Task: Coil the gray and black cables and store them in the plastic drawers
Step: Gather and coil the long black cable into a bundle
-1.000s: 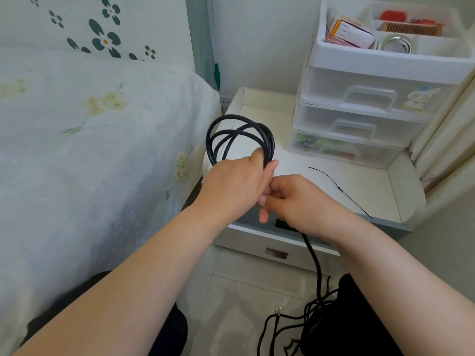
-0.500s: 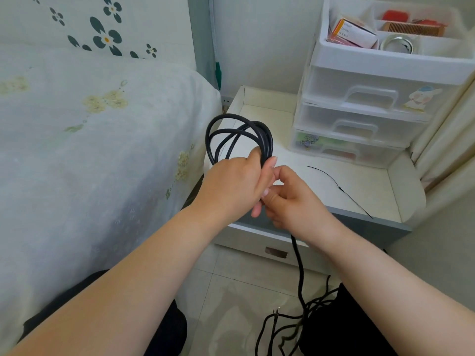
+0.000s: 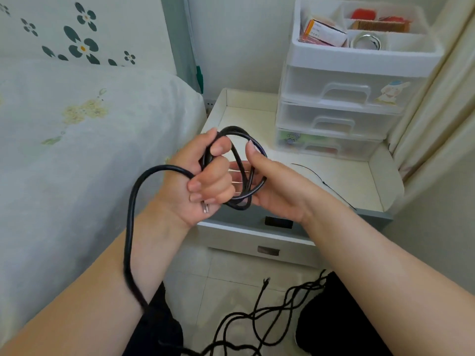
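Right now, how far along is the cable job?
Done: a few loops of the black cable are coiled. In hand: the left hand grips the coil, the right hand steadies its far side, and the loose tail hangs over the left forearm. Left: more tangled cable lies on the floor, all three drawers are shut, and nothing is stored. No gray cable can be picked out.

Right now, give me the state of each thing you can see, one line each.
Black cable: partly coiled, its loose tail looping over the left forearm.
Left hand: fingers curled round the coil.
Right hand: thumb and fingers holding the coil's far side.
Plastic drawers: all three shut.
Top tray: open, holding small items.
Thin cord: tangled on the floor.
Cable tie: lying unfastened on the nightstand.
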The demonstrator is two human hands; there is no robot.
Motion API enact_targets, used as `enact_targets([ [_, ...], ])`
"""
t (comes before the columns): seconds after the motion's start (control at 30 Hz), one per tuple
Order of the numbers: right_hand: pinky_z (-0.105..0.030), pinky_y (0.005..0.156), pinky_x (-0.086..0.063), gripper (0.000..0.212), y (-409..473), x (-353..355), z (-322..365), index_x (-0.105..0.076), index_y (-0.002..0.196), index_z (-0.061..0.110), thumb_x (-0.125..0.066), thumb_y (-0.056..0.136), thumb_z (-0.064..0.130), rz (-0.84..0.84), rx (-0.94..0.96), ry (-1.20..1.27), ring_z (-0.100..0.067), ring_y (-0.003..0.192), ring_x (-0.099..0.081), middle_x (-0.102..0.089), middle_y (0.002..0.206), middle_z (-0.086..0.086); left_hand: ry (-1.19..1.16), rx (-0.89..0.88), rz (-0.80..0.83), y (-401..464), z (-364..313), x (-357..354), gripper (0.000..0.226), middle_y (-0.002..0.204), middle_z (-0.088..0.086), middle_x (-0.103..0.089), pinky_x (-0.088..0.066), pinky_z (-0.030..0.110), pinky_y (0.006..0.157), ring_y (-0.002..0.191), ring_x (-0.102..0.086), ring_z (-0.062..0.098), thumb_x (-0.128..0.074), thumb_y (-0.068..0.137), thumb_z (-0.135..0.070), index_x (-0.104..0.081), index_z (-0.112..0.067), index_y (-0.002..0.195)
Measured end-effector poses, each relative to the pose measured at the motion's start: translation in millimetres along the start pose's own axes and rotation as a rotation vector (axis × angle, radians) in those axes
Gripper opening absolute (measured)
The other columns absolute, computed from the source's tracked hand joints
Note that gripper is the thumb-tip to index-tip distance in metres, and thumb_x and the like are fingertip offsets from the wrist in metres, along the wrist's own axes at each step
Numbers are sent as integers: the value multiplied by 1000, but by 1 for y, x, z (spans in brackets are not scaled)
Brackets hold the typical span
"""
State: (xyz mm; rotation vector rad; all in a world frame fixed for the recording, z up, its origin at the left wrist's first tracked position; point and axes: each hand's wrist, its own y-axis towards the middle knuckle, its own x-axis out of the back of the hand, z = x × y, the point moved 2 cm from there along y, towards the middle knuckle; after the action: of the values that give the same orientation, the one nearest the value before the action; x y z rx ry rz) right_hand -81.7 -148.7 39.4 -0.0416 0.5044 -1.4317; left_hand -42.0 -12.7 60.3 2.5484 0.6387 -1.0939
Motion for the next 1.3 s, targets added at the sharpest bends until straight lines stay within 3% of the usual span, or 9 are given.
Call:
enact_targets([
  [0.2, -20, 53, -48, 20, 3, -4, 16, -57, 85, 14, -59, 83, 34, 194, 55, 437, -6, 47, -48, -49, 59, 6, -266, 102, 198, -2, -6, 16, 46, 40, 1, -34, -26, 26, 41, 33, -30, 15, -26, 103, -39, -51, -6, 83],
  [0.37, -24, 57, -50, 32, -3, -8, 21, -58, 77, 15, -54, 82, 47, 309, -31, 262, -9, 48, -48, -45, 49, 8, -48, 111, -151, -7, -5, 21, 65, 29, -6, -29, -22, 19, 33, 28, -13, 9, -21, 99, -55, -57, -14, 65],
  [0.47, -22, 50, -48, 35, -4, -13, 22, -44, 65, 20, -51, 90, 45, 181, -18, 237, -6, 38, -41, -38, 44, 10, 6, 100, -284, -7, -3, 15, 66, 26, -7, -30, -18, 19, 32, 26, -10, 9, -24, 96, -60, -53, -16, 57],
  [0.53, -19, 36, -30, 44, -1, -14, 21, -37, 60, 21, -48, 93, 48, 47, 0, 203, -6, 32, -24, -26, 40, 9, 34, 112, -321, -6, 2, 12, 68, 26, -7, -28, -16, 20, 34, 21, -17, 7, -24, 95, -63, -52, -16, 54],
  [0.6, -20, 34, -16, 55, 3, -13, 20, -32, 55, 20, -46, 88, 61, -92, 12, 174, -9, 32, -15, -19, 41, 7, 95, 119, -357, -4, 7, 9, 70, 26, -6, -25, -13, 22, 36, 21, -21, 6, -25, 93, -67, -51, -16, 51],
  [0.7, -22, 36, -14, 66, 6, -13, 17, -30, 51, 20, -40, 80, 77, -247, 35, 143, -12, 37, -13, -17, 44, 4, 143, 126, -415, -2, 10, 6, 71, 27, -5, -22, -11, 23, 39, 22, -19, 7, -28, 90, -69, -48, -15, 47],
  [0.83, -24, 41, -27, 66, 12, -10, 15, -48, 62, 15, -37, 82, 77, -334, 106, 42, -14, 44, -24, -29, 51, 3, 172, 93, -505, 0, 8, 7, 69, 29, -4, -20, -14, 21, 36, 23, -17, 8, -32, 93, -64, -47, -15, 46],
  [1.03, -22, 53, -40, 49, 16, -14, 12, -61, 98, 14, -42, 92, 58, -122, 227, 228, -12, 58, -44, -51, 73, 1, 31, -46, -463, -5, -7, 13, 57, 29, -6, -24, -18, 20, 33, 23, -20, 6, -33, 101, -38, -48, -16, 50],
  [1.3, -21, 42, -34, 50, 15, -26, -10, -66, 100, 11, -33, 99, 48, -390, 264, 524, -12, 44, -39, -54, 62, -1, -55, -50, -382, -2, 3, 11, 56, 30, -7, -27, -21, 19, 34, 24, -23, 6, -31, 102, -41, -50, -17, 55],
])
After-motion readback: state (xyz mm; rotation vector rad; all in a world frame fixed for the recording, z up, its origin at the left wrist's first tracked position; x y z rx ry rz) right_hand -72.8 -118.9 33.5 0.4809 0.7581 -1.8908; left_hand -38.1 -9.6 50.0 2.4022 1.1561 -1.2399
